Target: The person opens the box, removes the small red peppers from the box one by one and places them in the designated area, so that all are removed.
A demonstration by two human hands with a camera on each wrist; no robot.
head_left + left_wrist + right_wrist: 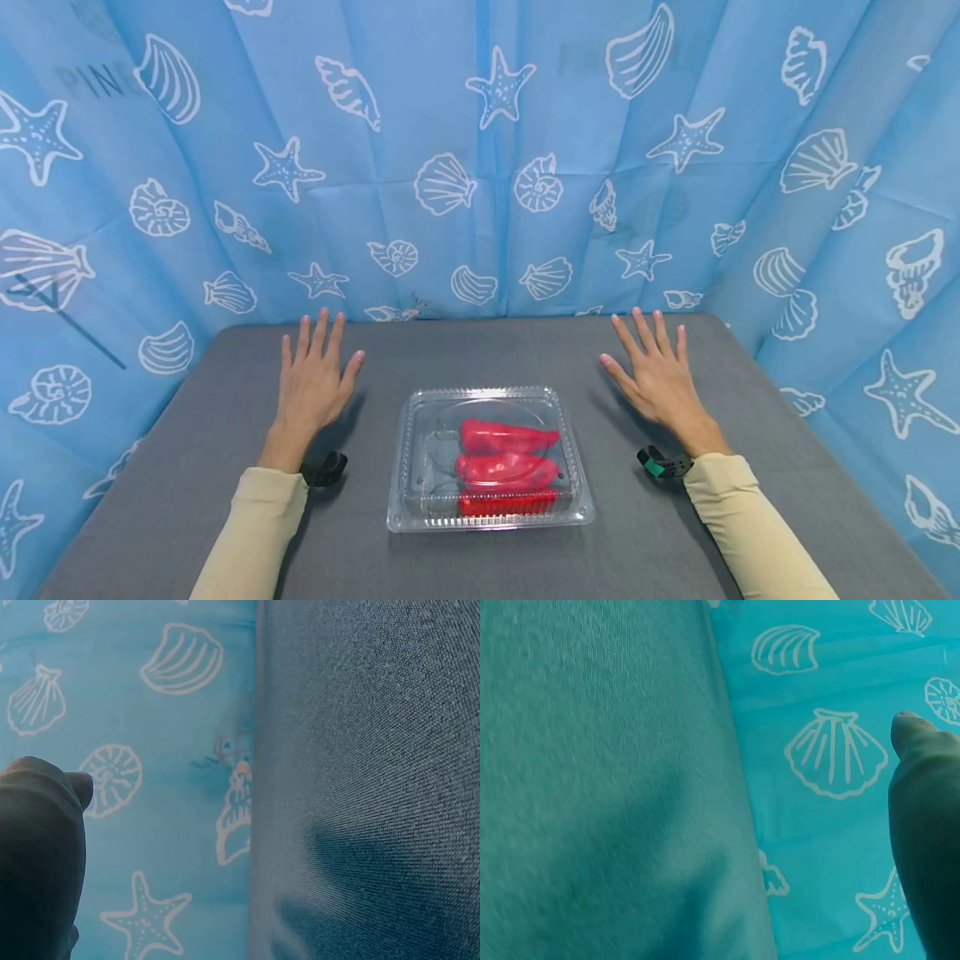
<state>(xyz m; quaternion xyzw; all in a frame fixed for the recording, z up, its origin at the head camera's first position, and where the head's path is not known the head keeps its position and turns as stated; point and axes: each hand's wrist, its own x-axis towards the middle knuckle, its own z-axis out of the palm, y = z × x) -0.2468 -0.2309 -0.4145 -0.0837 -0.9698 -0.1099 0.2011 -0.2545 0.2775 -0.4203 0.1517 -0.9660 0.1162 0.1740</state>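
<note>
A clear plastic clamshell box [420, 400] lies on the grey table, its lid down. Through the lid show red peppers [506, 471], lying crosswise on the right side of the box. To the left of the box, my left hand [311, 387] is held out, fingers straight and spread, with nothing in it. My right hand [660, 383] mirrors it on the other side, fingers likewise spread and holding nothing. Each wrist view shows only part of its own hand, a dark left hand [41, 847] and a dark right hand [934, 825], with shadows on the cloth.
A grey cloth-covered table [480, 354] spans the space under both hands. Blue curtains [480, 225] printed with white shells and starfish rise behind it and along both sides. Black straps [326, 469] sit at the wrists, below pale yellow sleeves [251, 533].
</note>
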